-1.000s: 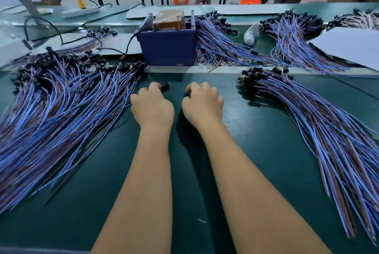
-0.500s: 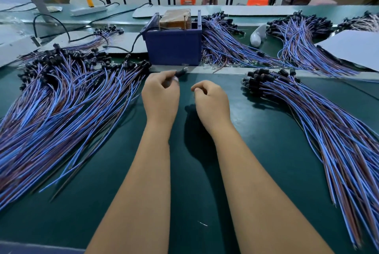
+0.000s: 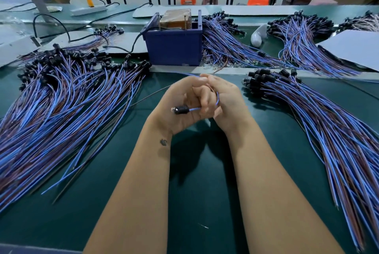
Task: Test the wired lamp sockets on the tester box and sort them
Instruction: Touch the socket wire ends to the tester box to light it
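Note:
My left hand (image 3: 176,108) and my right hand (image 3: 227,100) are pressed together above the green table (image 3: 194,182), in front of the dark blue tester box (image 3: 174,48). Between them they hold one wired lamp socket (image 3: 181,109): its black socket end points left across my left palm, and its blue wire loops up through the fingers of both hands. A big pile of blue and brown wired sockets (image 3: 61,110) lies on the left. On the right lies a second pile (image 3: 317,122).
A brown block (image 3: 175,18) sits in the tester box, and a black cable (image 3: 133,42) runs out of its left side. More socket bundles (image 3: 231,46) lie behind a grey strip. White sheets (image 3: 352,46), a white bulb-like object (image 3: 258,36) and a power strip (image 3: 88,10) lie farther back.
My hands lifted off the table and came together. The socket my left hand picked up near the box now lies across its palm, with the wire gathered by both hands.

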Motion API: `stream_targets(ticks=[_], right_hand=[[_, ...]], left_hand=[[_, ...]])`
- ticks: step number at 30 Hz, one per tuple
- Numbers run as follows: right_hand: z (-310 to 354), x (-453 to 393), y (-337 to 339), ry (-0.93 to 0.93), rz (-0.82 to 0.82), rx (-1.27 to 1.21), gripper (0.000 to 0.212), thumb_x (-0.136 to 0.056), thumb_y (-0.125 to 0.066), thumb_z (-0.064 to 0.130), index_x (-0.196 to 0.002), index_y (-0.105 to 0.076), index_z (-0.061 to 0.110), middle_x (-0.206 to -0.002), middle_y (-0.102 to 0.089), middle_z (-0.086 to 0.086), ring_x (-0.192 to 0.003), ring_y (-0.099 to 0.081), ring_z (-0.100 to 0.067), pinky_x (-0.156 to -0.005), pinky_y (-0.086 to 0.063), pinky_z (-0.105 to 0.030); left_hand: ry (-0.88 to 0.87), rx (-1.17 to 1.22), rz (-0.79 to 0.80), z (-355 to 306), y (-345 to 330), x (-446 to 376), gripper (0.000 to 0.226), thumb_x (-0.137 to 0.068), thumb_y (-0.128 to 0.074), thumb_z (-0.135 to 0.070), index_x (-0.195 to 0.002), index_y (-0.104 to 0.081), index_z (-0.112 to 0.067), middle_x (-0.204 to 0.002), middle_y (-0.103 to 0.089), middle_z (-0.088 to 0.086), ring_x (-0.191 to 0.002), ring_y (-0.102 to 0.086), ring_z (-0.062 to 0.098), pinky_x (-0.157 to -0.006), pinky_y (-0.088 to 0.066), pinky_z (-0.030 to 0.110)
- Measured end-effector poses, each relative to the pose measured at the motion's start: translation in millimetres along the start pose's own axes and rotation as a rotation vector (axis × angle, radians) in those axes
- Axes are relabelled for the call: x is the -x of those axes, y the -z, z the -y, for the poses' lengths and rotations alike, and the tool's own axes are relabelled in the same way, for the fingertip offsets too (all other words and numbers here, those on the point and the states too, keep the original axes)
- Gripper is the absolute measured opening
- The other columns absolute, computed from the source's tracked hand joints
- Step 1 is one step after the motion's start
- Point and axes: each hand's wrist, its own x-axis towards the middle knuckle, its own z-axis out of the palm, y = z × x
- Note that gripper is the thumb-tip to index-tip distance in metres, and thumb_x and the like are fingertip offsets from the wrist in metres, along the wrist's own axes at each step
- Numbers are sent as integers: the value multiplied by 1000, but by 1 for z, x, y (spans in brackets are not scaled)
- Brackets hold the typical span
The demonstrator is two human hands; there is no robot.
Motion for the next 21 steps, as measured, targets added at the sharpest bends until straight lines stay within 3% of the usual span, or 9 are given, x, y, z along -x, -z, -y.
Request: stream_targets(ticks=[3,5,8,11,15,18,21], right_hand=[[3,-1,6,-4,-24,-57,15,-98,-51,4,-96,-65,5,-61,-62,-4,-52,-55,-15,-56,-49,-24],[5,-2,9,-17,-5,-115,17,-97,-51,4,-94,-67,8,-61,-62,-3,-49,-54,-11,-51,-48,-20],[5,-1,8,-26,13,-158,15,-97,-54,7,-92,-68,7,-63,-64,-1,-48,-54,-6,-50,-49,-16],[3,-2,5,-7,32,-106,12,-95,-58,8,-90,-69,8,-62,-64,0,-48,-54,-5,-50,-48,-15],[-3,-1,3,21,133,53,15,-93,-56,-1,-88,-68,8,-64,-66,-3,-51,-57,-6,-52,-48,-14],[-10,2,-3,47,205,272,16,-91,-58,-7,-84,-67,5,-67,-69,-3,-54,-59,-9,-51,-46,-15],[-15,4,-10,86,186,445,9,-94,-60,4,-87,-66,4,-66,-65,-6,-58,-54,-16,-51,-45,-18]], left_hand=[[76,-160,-36,2,1,2,55,-95,-39,-30,-44,-52,-13,-52,-50,6,-53,-43,18,-57,-30,29],[59,-188,-142,3,1,-1,55,-96,-40,-31,-44,-46,-17,-50,-48,2,-50,-39,14,-53,-26,28],[-22,-259,-470,6,7,-8,51,-94,-44,-30,-44,-43,-20,-52,-45,2,-47,-25,14,-55,-15,31],[-29,-359,-767,9,16,-12,54,-94,-46,-33,-43,-54,-20,-59,-54,7,-44,-32,14,-48,-24,25],[-4,-344,-833,8,20,-14,38,-98,-45,-33,-76,-70,-18,-62,-68,-7,-49,-52,6,-53,-42,22],[-68,-325,-815,9,21,-13,30,-98,-49,-23,-79,-70,-13,-70,-67,4,-58,-56,18,-60,-46,29],[-120,-303,-822,9,21,-10,27,-97,-49,-13,-84,-71,-6,-71,-66,10,-56,-56,18,-51,-48,26]])
